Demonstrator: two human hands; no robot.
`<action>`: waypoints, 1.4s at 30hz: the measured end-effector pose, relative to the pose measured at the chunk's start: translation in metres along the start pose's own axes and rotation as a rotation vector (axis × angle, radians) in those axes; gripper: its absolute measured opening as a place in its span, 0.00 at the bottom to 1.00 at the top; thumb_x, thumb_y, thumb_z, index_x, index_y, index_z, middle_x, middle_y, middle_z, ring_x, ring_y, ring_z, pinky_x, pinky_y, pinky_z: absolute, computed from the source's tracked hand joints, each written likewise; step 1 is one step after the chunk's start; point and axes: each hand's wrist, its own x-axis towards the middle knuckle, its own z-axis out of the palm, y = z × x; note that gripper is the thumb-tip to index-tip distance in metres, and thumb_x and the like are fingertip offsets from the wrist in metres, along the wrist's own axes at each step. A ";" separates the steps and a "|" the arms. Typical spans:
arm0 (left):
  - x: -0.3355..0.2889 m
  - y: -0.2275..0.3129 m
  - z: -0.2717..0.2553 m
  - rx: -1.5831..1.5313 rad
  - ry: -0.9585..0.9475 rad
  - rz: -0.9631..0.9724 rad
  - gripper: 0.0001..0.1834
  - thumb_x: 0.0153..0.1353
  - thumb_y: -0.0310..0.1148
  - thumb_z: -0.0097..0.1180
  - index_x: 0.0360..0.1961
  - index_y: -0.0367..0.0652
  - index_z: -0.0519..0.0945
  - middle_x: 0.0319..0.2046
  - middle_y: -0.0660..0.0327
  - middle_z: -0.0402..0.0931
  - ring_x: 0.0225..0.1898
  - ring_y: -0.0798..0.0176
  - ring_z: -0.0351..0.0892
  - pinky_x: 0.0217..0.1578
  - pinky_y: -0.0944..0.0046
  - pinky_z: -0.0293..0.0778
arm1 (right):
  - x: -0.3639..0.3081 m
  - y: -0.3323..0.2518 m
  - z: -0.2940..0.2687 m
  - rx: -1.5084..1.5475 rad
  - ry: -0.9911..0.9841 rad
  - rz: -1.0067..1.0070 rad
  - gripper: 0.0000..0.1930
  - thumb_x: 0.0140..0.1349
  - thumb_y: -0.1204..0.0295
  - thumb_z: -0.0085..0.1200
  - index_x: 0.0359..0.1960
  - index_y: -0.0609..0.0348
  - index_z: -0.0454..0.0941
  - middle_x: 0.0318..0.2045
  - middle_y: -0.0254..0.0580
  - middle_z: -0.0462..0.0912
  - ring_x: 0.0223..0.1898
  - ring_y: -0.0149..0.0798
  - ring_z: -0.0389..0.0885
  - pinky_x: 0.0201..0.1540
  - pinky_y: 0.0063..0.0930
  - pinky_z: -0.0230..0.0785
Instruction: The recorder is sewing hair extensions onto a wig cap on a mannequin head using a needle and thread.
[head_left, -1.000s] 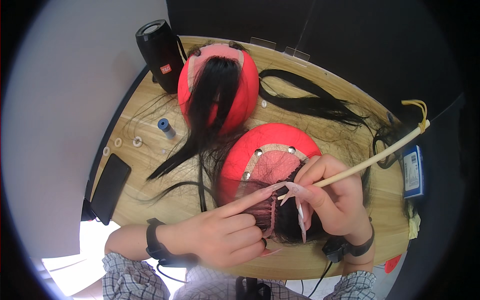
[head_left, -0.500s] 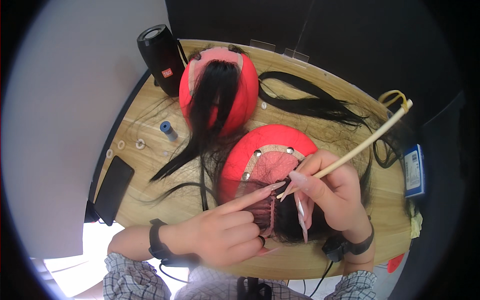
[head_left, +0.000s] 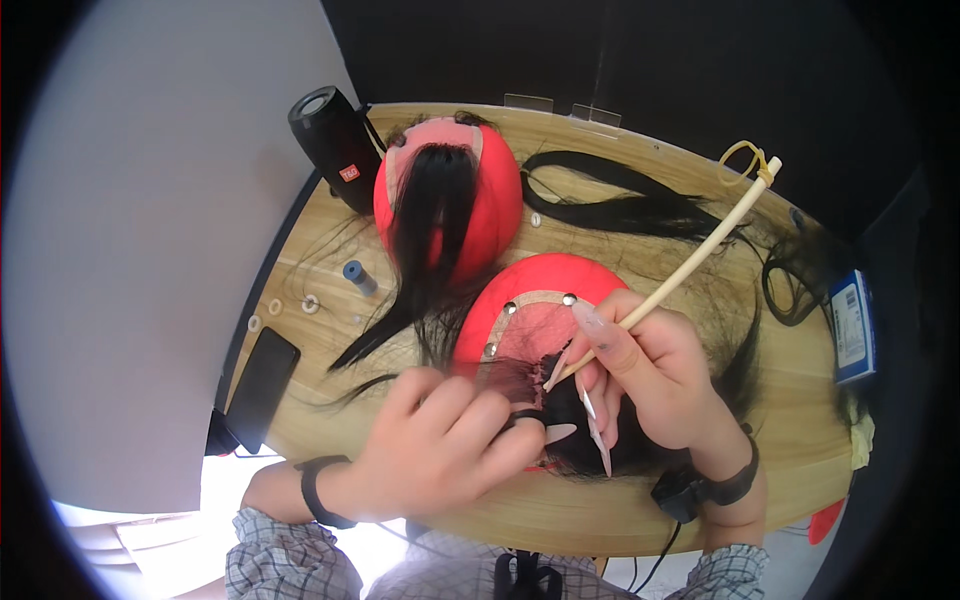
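Observation:
In front of me lies a round red head form bearing a pink mesh wig cap with a beige band and silver pins. Black hair covers its near part. My right hand grips a pale wooden stick with a yellow rubber band at its upper end, the lower tip at the edge of the hair on the cap. My left hand is curled beside that tip, thumb pointing right, against the hair. Its fingers hide what they pinch, if anything.
A second red head form with long black hair stands behind. Around it are a black speaker, a small blue tube, a phone, white rings, a hair bundle and a blue-white box.
My left hand's index finger, stretched to the stick's tip before, has curled in, and the hand has turned. The stick's tip has moved slightly left. The view has shifted a little.

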 end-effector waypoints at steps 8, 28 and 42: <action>-0.001 0.002 -0.013 0.139 -0.238 0.010 0.07 0.45 0.38 0.53 0.24 0.51 0.70 0.24 0.68 0.59 0.28 0.70 0.64 0.35 0.63 0.50 | 0.002 0.005 -0.005 -0.046 -0.073 -0.059 0.15 0.73 0.66 0.40 0.35 0.67 0.72 0.20 0.36 0.74 0.13 0.25 0.75 0.13 0.15 0.67; 0.025 0.001 -0.016 0.290 -0.364 0.190 0.06 0.44 0.35 0.51 0.20 0.46 0.70 0.21 0.65 0.58 0.26 0.66 0.65 0.34 0.68 0.60 | 0.003 0.002 -0.009 -0.019 -0.109 -0.008 0.15 0.73 0.67 0.37 0.35 0.66 0.71 0.21 0.37 0.75 0.13 0.26 0.75 0.14 0.15 0.68; 0.016 -0.005 -0.017 0.088 -0.383 0.275 0.05 0.39 0.30 0.54 0.19 0.46 0.71 0.20 0.66 0.56 0.23 0.69 0.64 0.31 0.66 0.60 | 0.003 0.002 -0.007 0.034 -0.073 0.036 0.15 0.73 0.66 0.38 0.35 0.66 0.71 0.20 0.37 0.75 0.12 0.26 0.75 0.13 0.15 0.67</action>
